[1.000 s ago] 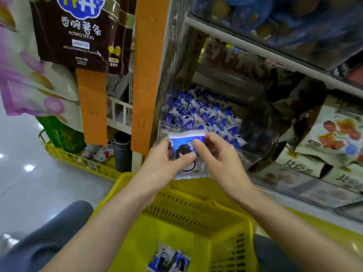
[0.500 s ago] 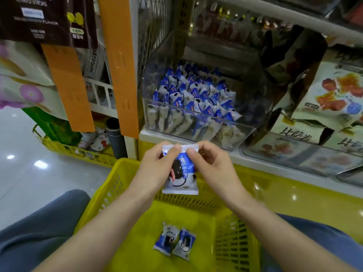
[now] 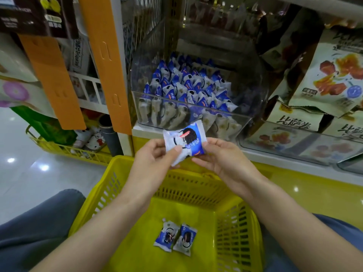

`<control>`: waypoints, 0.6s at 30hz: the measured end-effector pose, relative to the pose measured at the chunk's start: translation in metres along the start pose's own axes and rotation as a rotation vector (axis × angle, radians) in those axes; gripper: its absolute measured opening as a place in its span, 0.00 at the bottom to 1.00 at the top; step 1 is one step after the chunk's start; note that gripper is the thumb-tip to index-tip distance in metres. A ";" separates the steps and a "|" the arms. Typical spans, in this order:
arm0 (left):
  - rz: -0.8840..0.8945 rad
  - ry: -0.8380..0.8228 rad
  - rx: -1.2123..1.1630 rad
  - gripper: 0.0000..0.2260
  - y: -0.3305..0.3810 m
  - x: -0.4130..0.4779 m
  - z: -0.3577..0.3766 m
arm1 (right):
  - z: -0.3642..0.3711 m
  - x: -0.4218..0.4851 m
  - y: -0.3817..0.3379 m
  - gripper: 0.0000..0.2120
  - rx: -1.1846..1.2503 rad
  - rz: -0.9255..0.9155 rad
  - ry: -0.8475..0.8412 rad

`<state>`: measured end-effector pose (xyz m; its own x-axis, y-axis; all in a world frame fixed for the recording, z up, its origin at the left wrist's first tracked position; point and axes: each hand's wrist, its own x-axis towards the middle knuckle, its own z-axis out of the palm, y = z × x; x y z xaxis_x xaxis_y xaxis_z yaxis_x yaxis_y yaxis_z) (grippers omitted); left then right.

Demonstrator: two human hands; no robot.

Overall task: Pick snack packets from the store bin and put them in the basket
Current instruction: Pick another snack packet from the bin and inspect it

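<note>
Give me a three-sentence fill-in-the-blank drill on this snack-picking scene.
The left hand and right hand together hold ____ blue-and-white snack packet.
____ loose packets lie on the floor of the yellow slotted plastic basket.
The clear plastic bin of packets stands right of an ____ hanging strip.
Missing: one; two; orange.

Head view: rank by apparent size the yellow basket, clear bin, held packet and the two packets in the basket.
1. yellow basket
2. clear bin
3. held packet, perhaps bigger only because nearer the camera
4. left packet and right packet: alike, unranked
</note>
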<state>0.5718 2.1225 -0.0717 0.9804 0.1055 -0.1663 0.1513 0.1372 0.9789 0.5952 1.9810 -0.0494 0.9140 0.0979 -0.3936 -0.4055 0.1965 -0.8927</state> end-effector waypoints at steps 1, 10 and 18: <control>0.040 0.026 0.024 0.02 0.000 0.001 -0.002 | -0.001 -0.002 0.000 0.07 -0.030 0.031 -0.050; 0.344 0.045 0.415 0.08 0.001 0.005 -0.021 | -0.005 -0.009 0.017 0.34 -0.859 -0.267 -0.074; 0.468 -0.050 0.625 0.11 0.002 -0.005 -0.014 | 0.003 -0.011 0.019 0.02 -0.761 -0.529 -0.071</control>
<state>0.5657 2.1365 -0.0702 0.9620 -0.0309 0.2712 -0.2508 -0.4919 0.8338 0.5777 1.9861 -0.0615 0.9652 0.2424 0.0979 0.2028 -0.4580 -0.8655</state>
